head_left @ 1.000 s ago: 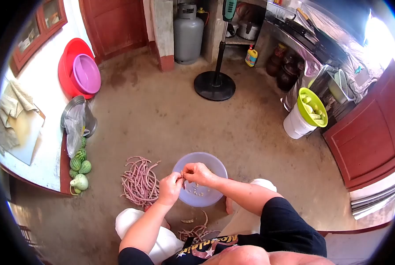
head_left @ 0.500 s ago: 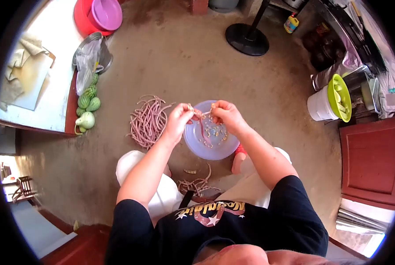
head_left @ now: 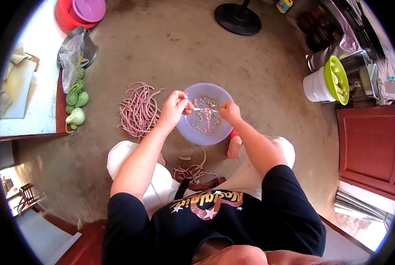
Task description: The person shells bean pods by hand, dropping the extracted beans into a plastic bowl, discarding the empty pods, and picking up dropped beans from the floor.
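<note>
Over a translucent bluish plastic basin point(head_left: 188, 132), both hands pinch a long bean pod point(head_left: 207, 121). Its pale split strips stretch sideways between the hands, and a pink part dangles in the middle. At the basin's left rim, my left hand point(head_left: 175, 108) has its fingers closed on one end. My right hand point(head_left: 231, 112) is closed on the other end at the right side. Small pale-yellow bits, apparently beans, lie scattered in the basin. A heap of purplish long bean pods point(head_left: 140, 110) rests on the floor to the left. Empty-looking pods point(head_left: 193, 171) lie between my feet.
Small watermelons point(head_left: 77, 87) and a pale gourd point(head_left: 76, 116) line the counter base at left, near a metal pot point(head_left: 90, 49). A black round stand base point(head_left: 237, 19) stands ahead. At right are a white bucket point(head_left: 317, 86) with a green basin point(head_left: 345, 81) and a red cabinet point(head_left: 370, 143).
My hands have moved farther apart, drawing the pod's pale strips out between them. The view has tilted, so the surroundings sit higher in the picture.
</note>
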